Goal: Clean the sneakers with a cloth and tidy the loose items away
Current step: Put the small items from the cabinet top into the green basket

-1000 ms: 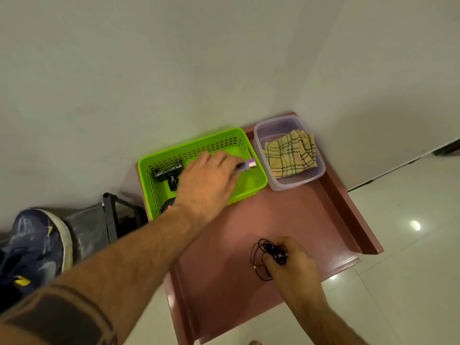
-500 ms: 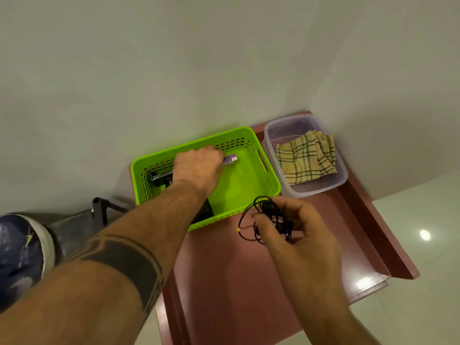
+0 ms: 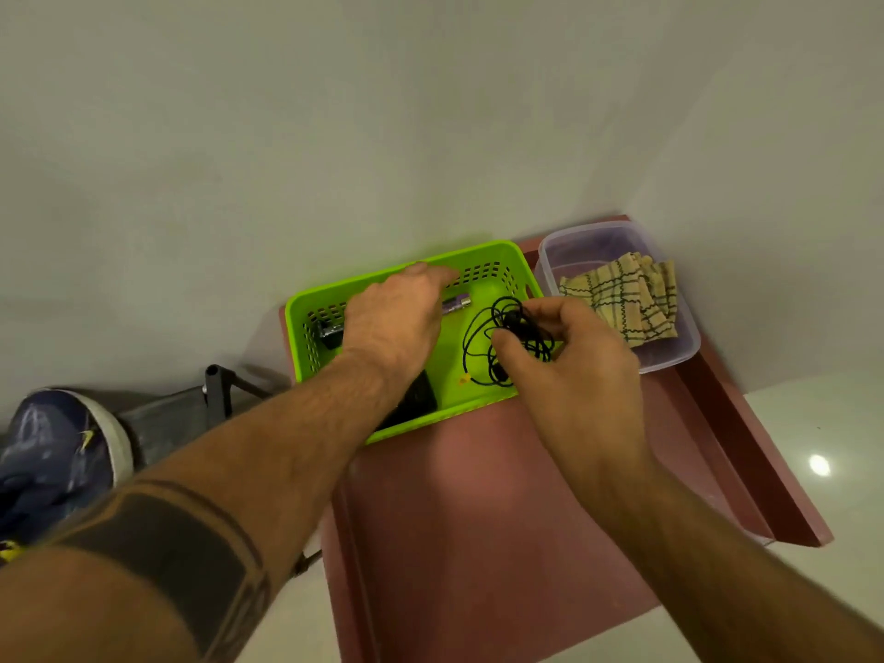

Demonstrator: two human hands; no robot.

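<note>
Only the head view was given, so everything below comes from it. Your left hand [image 3: 394, 323] reached into the green basket [image 3: 497, 260], palm down, fingers curled at a small purple item [image 3: 455, 304] that showed just past them; whether you actually gripped it could not be told. Your right hand [image 3: 569, 356] pinched a tangled black cable [image 3: 502, 342] and held it over the basket's right half, its loops hanging above the basket floor. A flat black object [image 3: 414, 401] lay in the basket under your left wrist, and a small dark gadget [image 3: 330, 331] sat near the basket's left wall. The basket stood on a reddish tray table [image 3: 478, 519], touching or just beside a clear tub [image 3: 669, 358] on its right. A folded checked cloth [image 3: 622, 299] lay in that tub. One dark blue sneaker [image 3: 52, 452] with a white sole sat at the far left, well apart from the table. No brand, label or writing could be read on anything.
</note>
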